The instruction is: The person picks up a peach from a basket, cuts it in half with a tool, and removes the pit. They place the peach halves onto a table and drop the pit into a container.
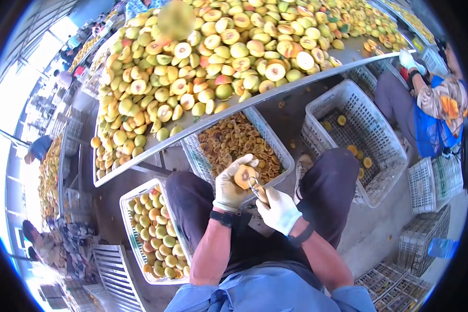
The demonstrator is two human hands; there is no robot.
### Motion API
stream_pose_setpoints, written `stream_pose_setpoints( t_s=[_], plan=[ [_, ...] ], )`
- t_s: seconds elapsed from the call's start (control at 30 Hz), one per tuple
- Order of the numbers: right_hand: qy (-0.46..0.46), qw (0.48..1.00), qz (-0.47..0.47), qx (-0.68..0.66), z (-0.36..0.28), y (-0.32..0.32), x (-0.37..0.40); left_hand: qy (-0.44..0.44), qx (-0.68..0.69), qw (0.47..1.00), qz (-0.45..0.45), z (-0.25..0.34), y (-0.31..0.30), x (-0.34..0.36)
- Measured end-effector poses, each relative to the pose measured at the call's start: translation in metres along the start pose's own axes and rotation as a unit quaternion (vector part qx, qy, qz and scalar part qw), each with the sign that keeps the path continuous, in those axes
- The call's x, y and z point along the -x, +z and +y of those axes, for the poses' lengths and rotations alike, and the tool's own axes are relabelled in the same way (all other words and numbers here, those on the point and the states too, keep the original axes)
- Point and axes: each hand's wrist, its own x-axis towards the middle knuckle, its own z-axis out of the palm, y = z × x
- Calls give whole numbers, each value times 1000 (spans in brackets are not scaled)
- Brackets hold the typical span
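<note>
My left hand (232, 187), in a white glove, is closed around a halved yellow peach (244, 177), cut face up with a reddish-brown centre. A pitting tool with a looped metal end (253, 183) and a tan handle is gripped in my right hand (280, 212), also gloved. The loop is right at the edge of the peach half. Below both hands, between my knees, stands a white crate (282, 151) holding brown pits and scraps (237, 141). Beside my left leg is another white crate (125, 218) full of whole-looking peaches (157, 236).
A metal table (192, 127) heaped with halved peaches (213, 57) runs across the front. On the right, a crate (317, 112) holds a few peach pieces. A seated person (426, 109) works beyond it. More crates (424, 236) stand at the right; a slatted white seat (117, 270) is at left.
</note>
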Motion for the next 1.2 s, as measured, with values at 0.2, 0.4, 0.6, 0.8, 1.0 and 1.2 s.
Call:
stream_pose_setpoints(
  t_s=[0.2,0.4,0.6,0.8,1.0,1.2],
  plan=[
    [-15,997,34,70,-21,22,-3,34,53,996,61,-9,4,19],
    [16,996,3,85,-24,28,2,-11,117,991,58,-6,13,30],
    [-1,998,-6,62,-11,32,4,5,130,991,11,-7,21,38],
    [41,996,-35,69,-18,28,1,55,-3,998,9,-10,25,37],
    [28,992,-79,93,-23,27,4,0,26,1000,-12,-5,17,35],
    [44,975,-212,-57,-13,12,-1,-87,82,972,-202,10,-5,30]
  ],
)
